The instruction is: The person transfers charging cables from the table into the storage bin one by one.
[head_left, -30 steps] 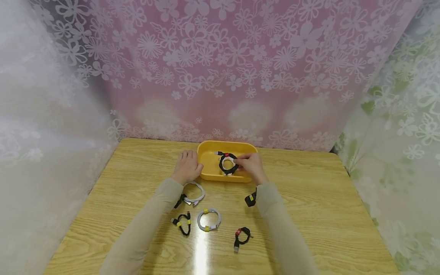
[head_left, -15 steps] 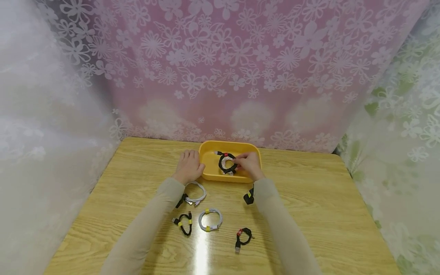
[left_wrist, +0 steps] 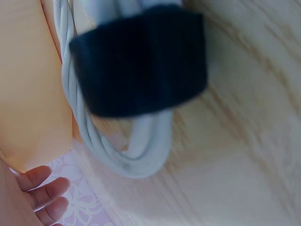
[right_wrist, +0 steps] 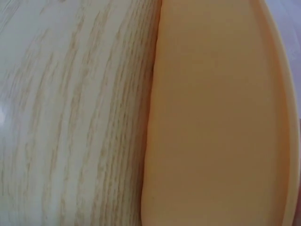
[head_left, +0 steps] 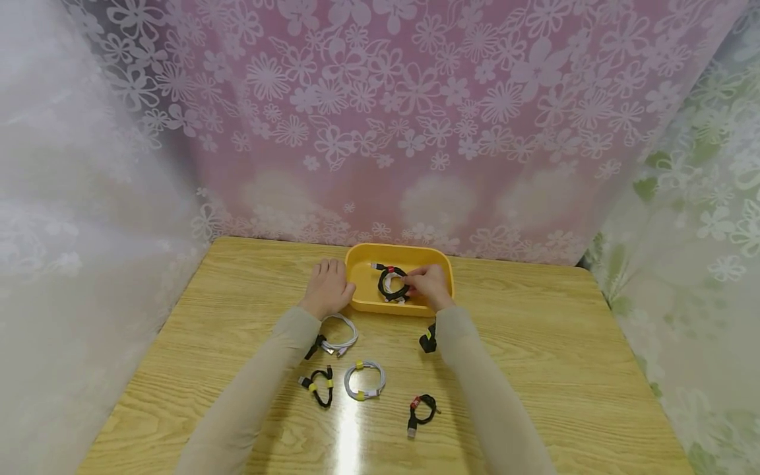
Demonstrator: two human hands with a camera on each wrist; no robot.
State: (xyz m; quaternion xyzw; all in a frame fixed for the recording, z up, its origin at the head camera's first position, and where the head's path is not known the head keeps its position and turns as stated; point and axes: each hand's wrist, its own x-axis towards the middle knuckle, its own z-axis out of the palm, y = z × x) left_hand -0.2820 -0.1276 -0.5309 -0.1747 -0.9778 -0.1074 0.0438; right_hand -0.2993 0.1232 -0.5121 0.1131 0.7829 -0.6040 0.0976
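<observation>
My right hand (head_left: 432,285) reaches into the yellow bin (head_left: 359,280) and pinches a coiled black USB cable (head_left: 382,285) with a red tie. A white coil shows inside and below this black loop. At the bin's left end, my left hand (head_left: 326,288) rests against the side, its thumb by the front corner. The left wrist view shows this hand's fingers (left_wrist: 49,193) loosely extended beside the bin wall (left_wrist: 35,94). In the right wrist view the bin's outer wall (right_wrist: 216,113) fills much of the frame, and the held cable is hidden.
Below my left hand lies a white cable (head_left: 355,335) with a black strap (left_wrist: 138,66). Nearer are a black cable (head_left: 321,398) and a grey-white coil (head_left: 347,382), both with yellow ties, and a red-tied black cable (head_left: 433,409). A black bundle (head_left: 426,343) is partly under my right sleeve.
The view has shifted slightly, so the table scene sits a little further right. My right forearm has moved slightly left relative to the bin, and the black coil has shifted slightly left within it.
</observation>
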